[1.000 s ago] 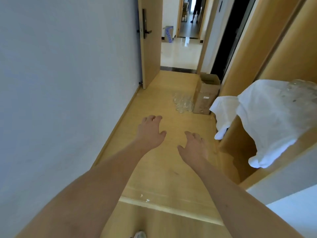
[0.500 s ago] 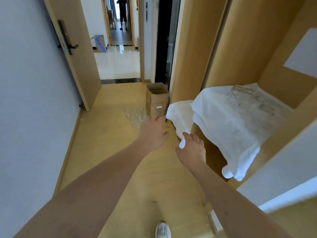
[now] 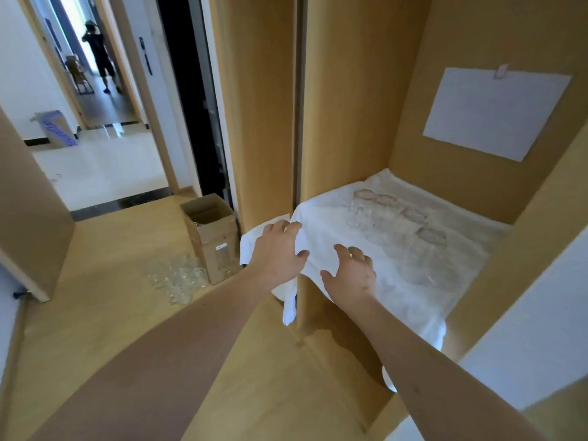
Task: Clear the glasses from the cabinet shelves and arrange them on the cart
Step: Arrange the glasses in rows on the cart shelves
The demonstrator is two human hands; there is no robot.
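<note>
Both arms reach forward toward the cabinet (image 3: pixel 356 90). The left hand (image 3: pixel 280 249) is in front of the near left corner of the shelf, fingers spread and only slightly bent, fingertips over the edge of the white cloth (image 3: pixel 397 259); whether they touch the cloth cannot be told. It holds nothing. The right hand (image 3: pixel 350 272) is just beside it, to its right, fingers apart and loosely curved above the cloth's front edge; contact cannot be told either. It holds nothing.

The cloth covers the shelf and hangs over its front edge, with a corner drooping past the cabinet's vertical panel below the left hand. The glasses (image 3: pixel 401 224) stand in a close group on the cloth toward the middle and back of the shelf, beyond both hands and apart from them. They are clear, hard to separate against the white cloth; the count cannot be told. Several rims show as ovals.

A white sheet (image 3: pixel 493 113) is fixed to the cabinet's right inner wall above the shelf.

On the floor (image 3: pixel 105 281) to the left of the cabinet stands an open cardboard box (image 3: pixel 213 237). More clear floor glasses (image 3: pixel 178 275) are bunched just beside the box, on its left. Past the box a doorway opens onto a pale tiled area, where a blue and white carton (image 3: pixel 55 128) leans by the wall. Far down the corridor a person (image 3: pixel 100 55) in dark clothes stands.
</note>
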